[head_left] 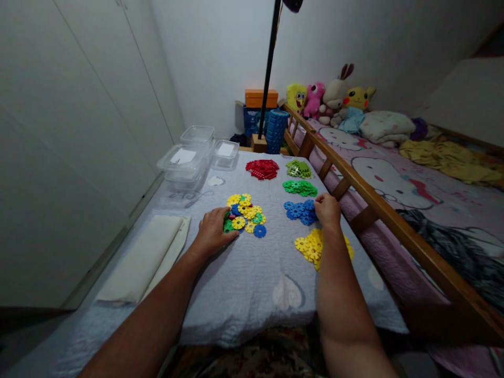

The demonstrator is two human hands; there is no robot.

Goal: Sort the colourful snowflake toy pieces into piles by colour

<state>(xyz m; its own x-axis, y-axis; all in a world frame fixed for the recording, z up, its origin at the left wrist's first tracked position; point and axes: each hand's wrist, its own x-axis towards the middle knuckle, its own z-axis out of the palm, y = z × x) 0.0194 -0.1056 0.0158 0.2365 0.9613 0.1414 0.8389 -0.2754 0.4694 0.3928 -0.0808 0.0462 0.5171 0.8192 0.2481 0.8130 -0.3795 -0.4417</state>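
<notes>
My left hand (214, 229) rests at the left edge of a mixed pile of notched plastic discs (247, 211), mostly yellow with some green and blue. Its thumb is apart from the other fingers, and I see nothing held in it. At the right edge of the blue disc pile (299, 211), my right hand (327, 209) has its fingers pinched together; whatever is between them is too small to make out. Below it lies the yellow disc pile (313, 247), partly covered by my right forearm. Beyond are a green disc pile (300, 188) and a light green pile (298, 168).
Red pieces (262, 169) lie at the table's far side. Clear plastic boxes (185, 163) stand at the back left, near a folded cream cloth (144, 257). A wooden bed rail (346, 173) runs along the right side. A black pole (269, 68) rises behind the table.
</notes>
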